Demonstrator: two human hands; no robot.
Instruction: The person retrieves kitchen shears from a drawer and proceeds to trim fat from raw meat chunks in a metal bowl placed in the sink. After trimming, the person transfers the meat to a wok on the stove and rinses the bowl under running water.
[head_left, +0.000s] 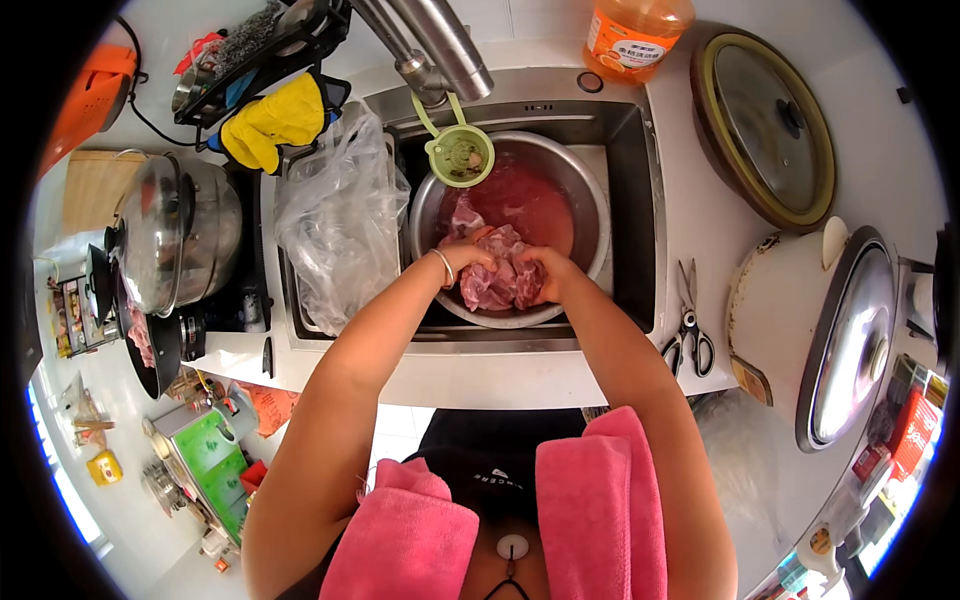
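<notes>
Pieces of raw meat point(500, 275) are bunched between my two hands over a round metal basin point(598, 205). Reddish water point(535, 205) fills the basin, which stands in the sink point(632, 180). My left hand point(463, 256), with a bracelet at the wrist, grips the meat from the left side. On the other side my right hand point(548, 272) has its fingers wrapped round it. Some fingertips are hidden by the meat. A further chunk of meat shows just above my left hand. The green strainer point(460, 157) hangs below the faucet point(440, 60), over the basin's far rim.
Clear plastic bags point(340, 215) cover the sink's left part. Scissors point(689, 325) lie right of the sink, near a large lidded pot point(790, 310). A glass lid point(775, 120) leans at the back right, beside an orange bottle point(635, 40). At left stands a steamer pot point(185, 235).
</notes>
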